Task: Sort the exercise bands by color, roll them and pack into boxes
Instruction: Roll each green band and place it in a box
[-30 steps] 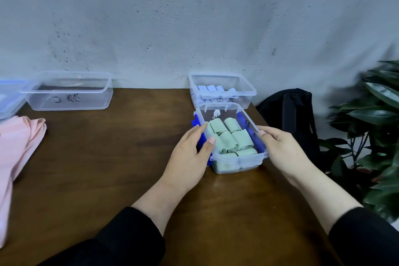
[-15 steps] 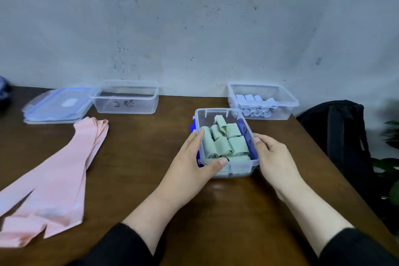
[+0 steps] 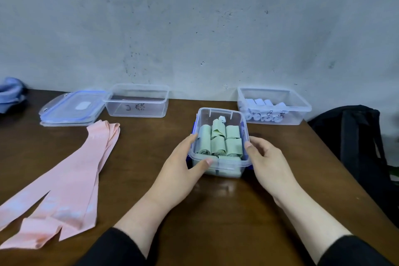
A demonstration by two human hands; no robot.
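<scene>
Setting: a dark wooden table (image 3: pixel 129 179) is set against a stained grey wall (image 3: pixel 194 28); a black bag (image 3: pixel 356 147) is seen off the table's right edge
Green box: a clear box (image 3: pixel 220 112) filled with rolled green bands (image 3: pixel 218 142) is placed towards the right half of the table, a little in from the back edge; its long axis is run from the front edge towards the wall
Left hand: the left hand (image 3: pixel 179 170) is laid against the box's left wall, fingers extended along it, with the thumb pressed on the near wall by the left corner
Right hand: the right hand (image 3: pixel 267 162) is held at the box's right wall, fingers loosely bent, fingertips at or just beside the rim; firm contact cannot be told
Key relation: the box is bracketed between both hands, each about equally near, so it is judged ready to be slid or lifted along its long axis
Other boxes: an empty clear box (image 3: pixel 138 101) and a box of pale blue rolls (image 3: pixel 274 106) are stood along the back edge
Lids: stacked lids (image 3: pixel 71 108) are kept near the back left corner
Unrolled bands: pink bands (image 3: pixel 64 185) are spread flat by the left edge, not yet rolled, well apart from both hands
</scene>
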